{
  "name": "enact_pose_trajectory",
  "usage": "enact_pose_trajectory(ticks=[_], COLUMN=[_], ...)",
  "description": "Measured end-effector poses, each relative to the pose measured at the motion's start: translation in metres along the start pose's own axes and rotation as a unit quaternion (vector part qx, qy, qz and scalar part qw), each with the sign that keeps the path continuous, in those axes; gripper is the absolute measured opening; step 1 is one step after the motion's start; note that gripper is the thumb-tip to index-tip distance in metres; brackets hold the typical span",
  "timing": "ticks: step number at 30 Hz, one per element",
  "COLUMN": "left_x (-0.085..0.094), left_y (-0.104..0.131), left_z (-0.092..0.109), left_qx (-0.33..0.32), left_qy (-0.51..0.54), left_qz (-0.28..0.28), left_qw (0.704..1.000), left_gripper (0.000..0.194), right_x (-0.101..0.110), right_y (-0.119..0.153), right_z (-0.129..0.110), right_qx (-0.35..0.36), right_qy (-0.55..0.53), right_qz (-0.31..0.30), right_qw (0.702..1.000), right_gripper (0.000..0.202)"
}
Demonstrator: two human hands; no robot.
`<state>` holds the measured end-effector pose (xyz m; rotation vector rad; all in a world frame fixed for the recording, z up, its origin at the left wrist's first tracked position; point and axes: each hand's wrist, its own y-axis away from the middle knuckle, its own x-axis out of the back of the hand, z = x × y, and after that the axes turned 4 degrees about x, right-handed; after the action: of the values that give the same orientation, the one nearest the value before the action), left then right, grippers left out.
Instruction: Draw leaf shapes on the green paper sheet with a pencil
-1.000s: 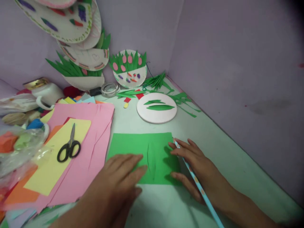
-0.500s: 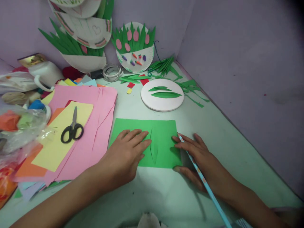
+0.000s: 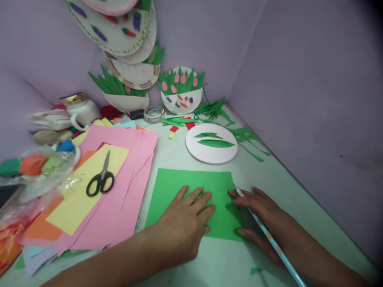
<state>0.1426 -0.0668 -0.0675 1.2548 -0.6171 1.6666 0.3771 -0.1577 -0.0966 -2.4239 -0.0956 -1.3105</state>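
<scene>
A green sheet of paper (image 3: 167,187) lies flat on the table in front of me. My left hand (image 3: 187,217) rests on its middle, fingers spread and palm down, covering most of a pencil-drawn outline. At the sheet's right edge, my right hand (image 3: 263,215) holds a light blue patterned pencil (image 3: 269,236) between its fingers. The pencil's tip points away from me, close to the sheet's upper right corner. Thumb and fingertips of that hand also touch the paper's edge. Beyond the sheet, a white round disc (image 3: 209,154) carries cut green paper leaves (image 3: 217,143).
Black-handled scissors (image 3: 101,179) lie on yellow paper (image 3: 68,215) over pink sheets (image 3: 143,159) at left. Behind stand decorated paper plates (image 3: 181,99), a white mug (image 3: 85,113) and a tape roll (image 3: 154,114). Green strips (image 3: 245,135) lie along the right wall (image 3: 314,99).
My left hand has slid right across the green sheet, over the drawn outline. My right hand keeps the pencil at the sheet's edge. The view has tilted upward, showing more plates.
</scene>
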Motion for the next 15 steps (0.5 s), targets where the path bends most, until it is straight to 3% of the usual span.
enact_pose_trajectory(ticks=[6,11,15], left_x=[-0.013,-0.03,-0.036], left_y=[0.0,-0.006,-0.009], left_z=[-0.002,-0.01,-0.012], left_qx=[-0.01,-0.039,-0.061], left_qy=[-0.042,-0.11,-0.144], left_qz=[0.021,0.06,0.114], left_qw=[0.999,0.991,0.981], left_gripper=[0.043,0.043,0.036], right_x=[0.0,-0.019,-0.028], right_y=[-0.033,-0.026,-0.017], right_z=[0.015,0.032,0.038], right_qx=[-0.081,-0.155,-0.112], right_qy=[-0.025,-0.027,-0.021], right_qz=[0.126,0.139,0.134], right_qw=[0.988,0.978,0.984], right_gripper=[0.026,0.025,0.025])
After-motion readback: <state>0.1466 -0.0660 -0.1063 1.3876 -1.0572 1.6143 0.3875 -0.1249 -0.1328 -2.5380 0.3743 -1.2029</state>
